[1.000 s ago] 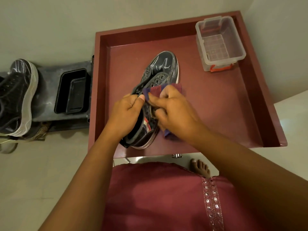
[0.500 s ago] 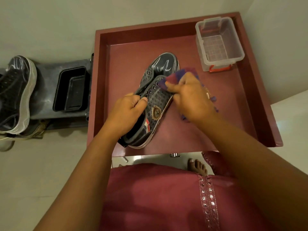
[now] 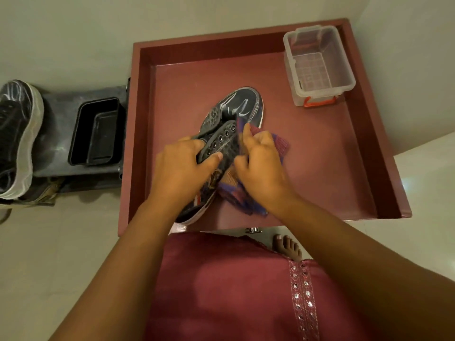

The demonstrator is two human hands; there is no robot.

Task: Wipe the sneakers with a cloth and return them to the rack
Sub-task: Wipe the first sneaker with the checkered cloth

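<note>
A dark grey sneaker lies on its side in the maroon tray-top table, toe pointing away from me. My left hand grips its collar and eyelet flap, thumb over the flap. My right hand holds a purple and maroon cloth and presses it against the sneaker's right side. Part of the cloth hangs below my right wrist. The sneaker's heel is hidden under my left forearm. A second black sneaker with a white sole stands on the rack at the far left.
A clear plastic box with an orange latch sits in the tray's back right corner. A black rectangular bin rests on the grey rack shelf left of the tray. My bare foot shows below the tray's front edge.
My right hand with the cloth has slid back down the sneaker's side from near the toe towards the middle. My left hand keeps its grip.
</note>
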